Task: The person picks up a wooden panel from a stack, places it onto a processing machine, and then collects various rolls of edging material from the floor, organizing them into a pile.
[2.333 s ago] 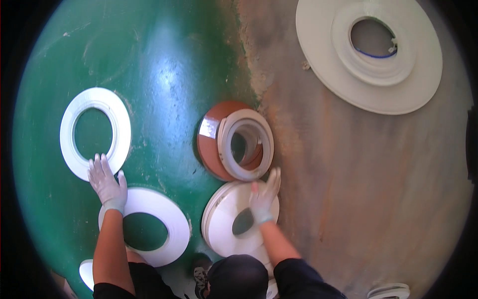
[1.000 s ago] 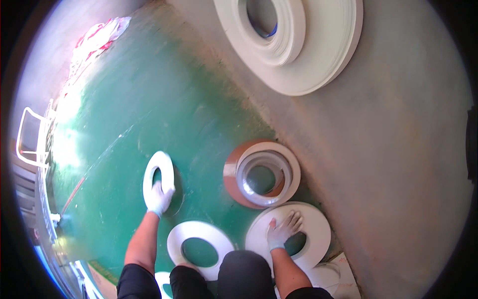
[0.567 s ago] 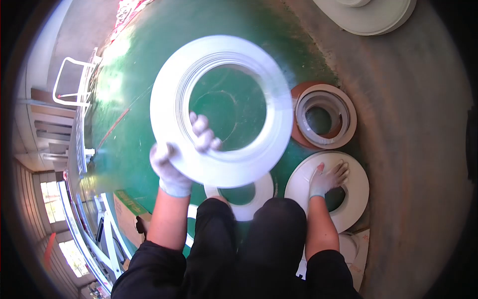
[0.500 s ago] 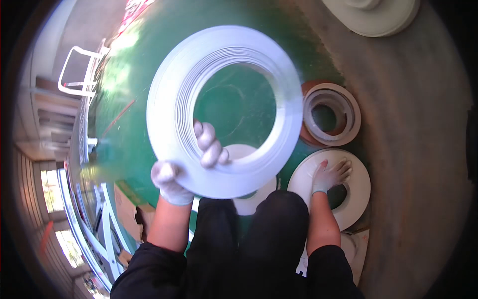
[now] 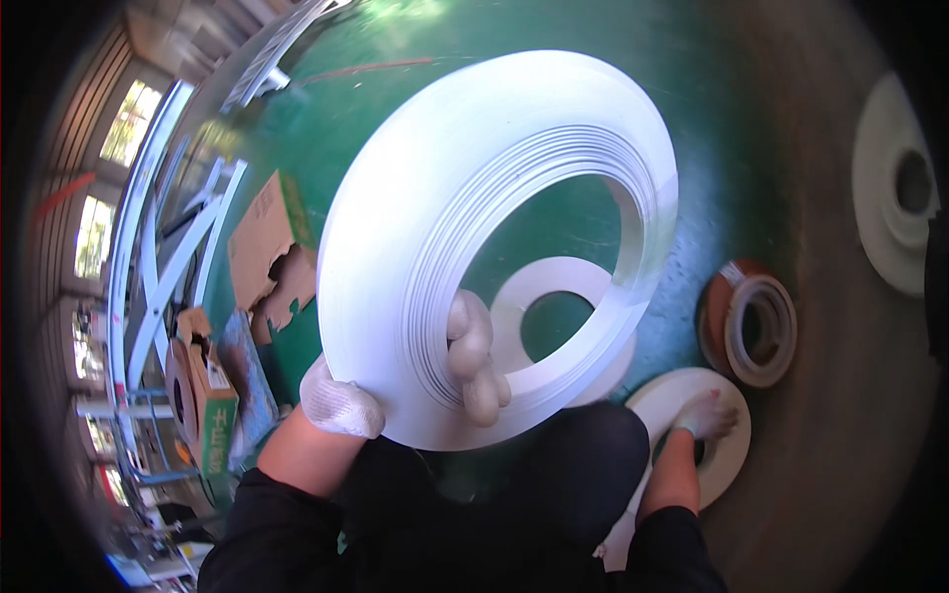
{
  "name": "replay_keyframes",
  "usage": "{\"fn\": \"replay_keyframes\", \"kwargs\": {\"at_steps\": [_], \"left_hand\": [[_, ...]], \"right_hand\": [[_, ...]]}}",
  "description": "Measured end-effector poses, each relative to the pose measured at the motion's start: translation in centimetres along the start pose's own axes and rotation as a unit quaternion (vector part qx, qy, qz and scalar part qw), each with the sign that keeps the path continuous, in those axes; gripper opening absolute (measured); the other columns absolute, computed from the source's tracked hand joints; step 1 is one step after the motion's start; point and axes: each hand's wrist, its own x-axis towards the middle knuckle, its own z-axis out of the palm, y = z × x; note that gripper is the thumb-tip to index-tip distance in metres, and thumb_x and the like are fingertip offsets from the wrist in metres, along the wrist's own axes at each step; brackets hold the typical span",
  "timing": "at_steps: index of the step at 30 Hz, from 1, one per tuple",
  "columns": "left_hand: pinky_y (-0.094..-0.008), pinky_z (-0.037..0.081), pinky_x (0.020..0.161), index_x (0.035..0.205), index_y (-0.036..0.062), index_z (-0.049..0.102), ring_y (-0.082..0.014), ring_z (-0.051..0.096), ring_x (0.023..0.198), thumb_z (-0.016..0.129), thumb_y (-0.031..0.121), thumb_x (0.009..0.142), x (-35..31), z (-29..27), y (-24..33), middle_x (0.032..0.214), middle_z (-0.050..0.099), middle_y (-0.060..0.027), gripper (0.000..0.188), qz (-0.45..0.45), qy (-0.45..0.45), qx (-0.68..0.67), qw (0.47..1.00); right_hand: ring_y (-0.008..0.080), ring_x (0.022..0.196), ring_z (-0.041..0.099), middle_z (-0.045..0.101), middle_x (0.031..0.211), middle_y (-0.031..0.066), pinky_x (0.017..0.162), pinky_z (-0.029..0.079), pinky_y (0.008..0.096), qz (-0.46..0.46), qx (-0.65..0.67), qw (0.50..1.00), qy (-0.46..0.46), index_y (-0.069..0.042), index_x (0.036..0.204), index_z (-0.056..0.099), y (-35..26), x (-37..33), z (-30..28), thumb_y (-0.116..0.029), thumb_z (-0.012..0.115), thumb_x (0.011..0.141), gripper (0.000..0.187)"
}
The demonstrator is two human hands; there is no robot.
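A large white roll of flat banding [image 5: 381,247] is held up and tilted in front of me. My left hand [image 5: 341,405], in a pale glove, grips its lower left, with the thumb side outside and the fingers curled through the centre hole. At the lower right, my gloved right hand [image 5: 708,418] rests flat, fingers stretched out, on another white roll [image 5: 730,460] on the floor; it is slightly blurred. Through the hole of the held roll, a further white roll [image 5: 506,321] shows lying by my knees, partly hidden.
Brown and white rolls [image 5: 719,321] sit stacked on the green floor [image 5: 455,84] at the right. Farther right lies a pale roll [image 5: 875,188]. On the left are a torn cardboard box [image 5: 259,242], a smaller carton [image 5: 213,410] and a light metal frame [image 5: 163,321].
My view has turned, so the surroundings appear shifted. The held roll has tilted and stands more edge-on, still in my left hand. My right hand stays on the floor roll.
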Motion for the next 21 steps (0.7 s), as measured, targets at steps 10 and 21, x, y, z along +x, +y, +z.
{"fn": "replay_keyframes", "kwargs": {"at_steps": [10,21], "left_hand": [[-0.0402,0.053,0.081,0.128,-0.0031,0.049,-0.0315,0.066,0.091,0.078,0.019,0.076,-16.7,-12.8,1.6,0.11,0.061,-0.0181,0.064,-0.004,0.102,0.608,0.787],[-0.0424,0.051,0.095,0.117,0.0013,0.055,-0.0315,0.065,0.106,0.085,0.033,0.066,-13.5,-16.1,-2.2,0.109,0.06,-0.0136,0.068,0.092,-0.081,0.796,0.593]], "right_hand": [[0.0401,0.134,0.055,0.055,0.149,0.0246,0.113,0.044,0.0514,0.055,0.269,0.886,-0.374,0.005,0.15,0.047,-1.0,3.5,-6.5,-0.057,0.047,0.105,0.077],[0.0267,0.097,0.067,0.065,0.121,0.0155,0.099,0.052,0.0446,-0.172,0.611,0.186,-0.75,0.0,0.155,0.036,-14.6,-13.7,-57.5,-0.056,0.063,0.095,0.087]]}}
